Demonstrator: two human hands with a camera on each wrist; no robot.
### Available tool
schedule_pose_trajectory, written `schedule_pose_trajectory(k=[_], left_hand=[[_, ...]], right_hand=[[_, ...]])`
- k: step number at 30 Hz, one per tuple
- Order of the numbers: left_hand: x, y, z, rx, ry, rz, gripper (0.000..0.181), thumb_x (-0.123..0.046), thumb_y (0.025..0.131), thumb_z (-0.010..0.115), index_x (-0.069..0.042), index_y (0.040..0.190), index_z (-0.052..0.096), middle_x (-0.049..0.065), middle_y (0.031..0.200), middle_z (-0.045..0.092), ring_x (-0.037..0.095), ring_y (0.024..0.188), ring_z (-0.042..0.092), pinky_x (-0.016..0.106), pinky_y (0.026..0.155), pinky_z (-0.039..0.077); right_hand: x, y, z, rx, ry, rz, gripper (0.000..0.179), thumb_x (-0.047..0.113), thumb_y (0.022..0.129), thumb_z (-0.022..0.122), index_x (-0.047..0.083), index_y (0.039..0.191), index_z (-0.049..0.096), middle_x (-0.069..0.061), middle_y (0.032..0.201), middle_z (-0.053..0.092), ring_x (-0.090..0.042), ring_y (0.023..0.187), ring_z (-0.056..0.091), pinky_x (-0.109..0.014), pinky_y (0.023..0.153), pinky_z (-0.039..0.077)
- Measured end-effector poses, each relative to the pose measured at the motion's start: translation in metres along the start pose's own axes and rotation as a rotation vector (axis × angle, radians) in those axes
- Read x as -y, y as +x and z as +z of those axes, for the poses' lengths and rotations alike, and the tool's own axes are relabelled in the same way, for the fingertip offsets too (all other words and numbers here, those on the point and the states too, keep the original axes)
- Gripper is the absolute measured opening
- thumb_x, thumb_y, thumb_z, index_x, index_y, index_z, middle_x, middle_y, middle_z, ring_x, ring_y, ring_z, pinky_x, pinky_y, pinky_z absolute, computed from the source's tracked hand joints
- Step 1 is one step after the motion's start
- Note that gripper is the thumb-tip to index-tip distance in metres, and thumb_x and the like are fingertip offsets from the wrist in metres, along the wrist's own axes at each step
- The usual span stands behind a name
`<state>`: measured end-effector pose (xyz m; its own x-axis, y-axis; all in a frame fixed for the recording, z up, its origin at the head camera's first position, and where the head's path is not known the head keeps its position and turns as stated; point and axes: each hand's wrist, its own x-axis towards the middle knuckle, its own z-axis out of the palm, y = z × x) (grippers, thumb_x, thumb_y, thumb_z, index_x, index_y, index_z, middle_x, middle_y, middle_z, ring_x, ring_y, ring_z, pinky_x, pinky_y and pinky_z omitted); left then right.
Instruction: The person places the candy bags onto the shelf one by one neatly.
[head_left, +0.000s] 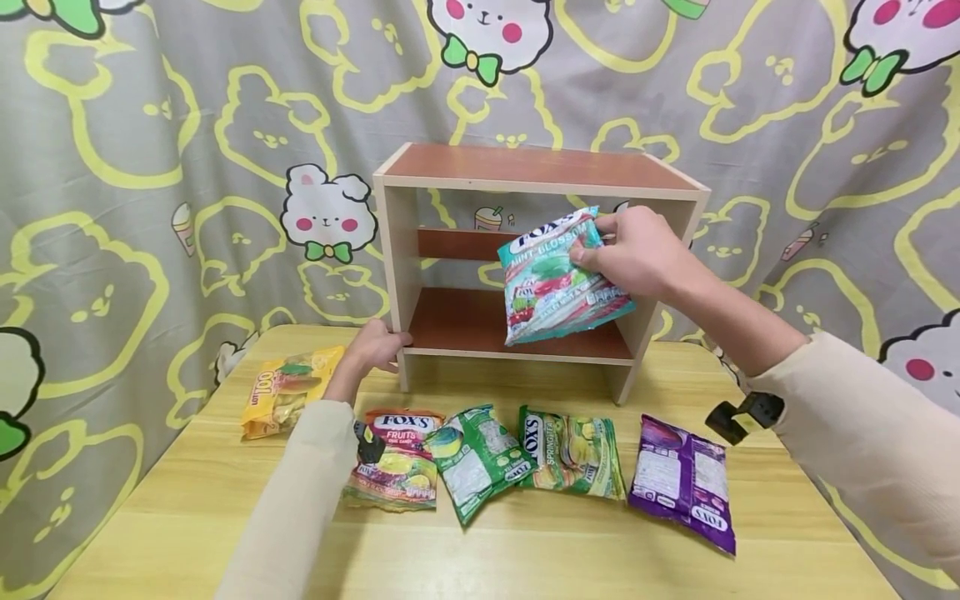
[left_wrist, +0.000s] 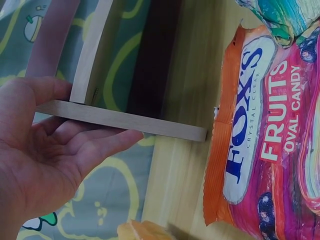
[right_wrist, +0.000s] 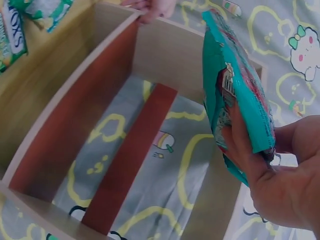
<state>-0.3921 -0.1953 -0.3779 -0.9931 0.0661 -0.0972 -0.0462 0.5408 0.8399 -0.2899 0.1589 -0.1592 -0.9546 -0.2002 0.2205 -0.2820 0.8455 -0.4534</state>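
Observation:
My right hand (head_left: 637, 250) pinches a teal Fox's Mint Blossom candy bag (head_left: 551, 283) by its right side, thumb in front. The bag is held up before the opening of a small wooden shelf (head_left: 517, 354), slightly tilted. In the right wrist view the bag (right_wrist: 237, 85) appears edge-on, with fingers behind it. My left hand (head_left: 375, 343) holds the shelf's left side panel near the lower board. The left wrist view shows the thumb on one side of that panel (left_wrist: 125, 120) and the fingers of the left hand (left_wrist: 60, 145) along the other.
On the wooden table (head_left: 480, 554) before the shelf lie an orange Fox's Fruits bag (head_left: 405, 462), a green bag (head_left: 476, 458), a Spring Tea bag (head_left: 577, 454) and a purple bag (head_left: 682, 479). A yellow bag (head_left: 288, 392) lies at left. A patterned curtain (head_left: 247, 150) hangs behind.

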Motion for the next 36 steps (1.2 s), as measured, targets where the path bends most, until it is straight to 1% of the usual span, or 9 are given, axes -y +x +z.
schedule_pose_trajectory(k=[3, 5, 10, 17, 20, 22, 28, 32, 36], left_hand=[[0.001, 0.001, 0.000, -0.003, 0.001, 0.004, 0.042, -0.022, 0.100, 0.056, 0.010, 0.126, 0.058, 0.027, 0.127, 0.058, 0.038, 0.111, 0.062, 0.041, 0.080, 0.064], [0.001, 0.002, 0.000, -0.005, 0.004, 0.009, 0.040, -0.022, 0.099, 0.056, 0.010, 0.123, 0.059, 0.026, 0.124, 0.058, 0.036, 0.107, 0.063, 0.040, 0.078, 0.064], [0.002, 0.003, 0.001, -0.009, 0.002, 0.009, 0.039, -0.022, 0.098, 0.057, 0.011, 0.120, 0.060, 0.025, 0.121, 0.059, 0.035, 0.104, 0.063, 0.040, 0.076, 0.064], [0.004, 0.003, 0.001, -0.005, -0.002, -0.001, 0.044, -0.022, 0.099, 0.056, 0.012, 0.128, 0.057, 0.028, 0.129, 0.058, 0.040, 0.113, 0.062, 0.042, 0.080, 0.064], [0.004, 0.002, 0.000, -0.006, 0.004, 0.000, 0.045, -0.022, 0.100, 0.056, 0.011, 0.130, 0.056, 0.028, 0.131, 0.057, 0.041, 0.115, 0.062, 0.042, 0.081, 0.064], [0.003, 0.002, -0.001, -0.004, 0.008, 0.003, 0.046, -0.022, 0.100, 0.055, 0.011, 0.131, 0.055, 0.029, 0.132, 0.057, 0.041, 0.116, 0.062, 0.042, 0.081, 0.064], [0.003, 0.002, -0.001, -0.003, 0.011, -0.002, 0.044, -0.023, 0.100, 0.055, 0.010, 0.129, 0.057, 0.027, 0.130, 0.058, 0.040, 0.114, 0.062, 0.040, 0.079, 0.064], [0.003, 0.003, 0.000, 0.001, 0.012, 0.003, 0.045, -0.023, 0.100, 0.055, 0.010, 0.131, 0.055, 0.028, 0.132, 0.057, 0.040, 0.115, 0.062, 0.040, 0.079, 0.064], [0.003, 0.004, 0.000, 0.003, 0.006, 0.001, 0.046, -0.023, 0.100, 0.055, 0.009, 0.133, 0.053, 0.028, 0.133, 0.057, 0.041, 0.117, 0.061, 0.041, 0.080, 0.064]], right_hand=[[0.004, 0.001, -0.008, 0.003, 0.037, 0.015, 0.047, 0.040, 0.098, 0.062, 0.005, 0.129, 0.067, -0.010, 0.081, 0.071, -0.023, 0.075, 0.057, -0.036, 0.074, 0.042], [0.007, 0.002, -0.011, -0.009, 0.045, 0.018, 0.037, 0.041, 0.099, 0.062, 0.008, 0.114, 0.071, -0.004, 0.064, 0.060, -0.022, 0.065, 0.052, -0.035, 0.069, 0.039], [0.013, 0.004, -0.020, -0.036, 0.064, 0.020, 0.038, 0.044, 0.098, 0.062, 0.008, 0.107, 0.070, 0.000, 0.066, 0.059, -0.020, 0.071, 0.054, -0.034, 0.066, 0.040], [0.025, 0.011, -0.033, -0.080, 0.144, 0.053, 0.046, 0.051, 0.097, 0.060, 0.008, 0.111, 0.069, 0.003, 0.076, 0.060, -0.018, 0.084, 0.055, -0.033, 0.073, 0.042], [0.027, 0.016, -0.041, -0.102, 0.171, 0.103, 0.056, 0.053, 0.098, 0.057, 0.009, 0.131, 0.066, -0.004, 0.105, 0.066, -0.017, 0.104, 0.053, -0.032, 0.083, 0.043], [0.026, 0.021, -0.045, -0.122, 0.208, 0.149, 0.055, 0.052, 0.098, 0.058, 0.009, 0.131, 0.068, -0.002, 0.104, 0.066, -0.014, 0.102, 0.056, -0.031, 0.084, 0.043], [0.016, 0.035, -0.053, -0.172, 0.632, 0.328, 0.034, 0.037, 0.093, 0.071, 0.009, 0.113, 0.069, 0.007, 0.078, 0.064, -0.007, 0.069, 0.064, -0.019, 0.065, 0.051], [0.008, 0.043, -0.057, -0.196, 0.933, 0.402, 0.051, 0.025, 0.091, 0.075, 0.007, 0.134, 0.056, 0.003, 0.077, 0.068, -0.009, 0.065, 0.068, -0.018, 0.060, 0.055], [0.001, 0.048, -0.059, -0.213, 1.001, 0.426, 0.052, 0.023, 0.090, 0.076, 0.009, 0.137, 0.057, 0.003, 0.078, 0.069, -0.009, 0.066, 0.069, -0.018, 0.060, 0.055]])
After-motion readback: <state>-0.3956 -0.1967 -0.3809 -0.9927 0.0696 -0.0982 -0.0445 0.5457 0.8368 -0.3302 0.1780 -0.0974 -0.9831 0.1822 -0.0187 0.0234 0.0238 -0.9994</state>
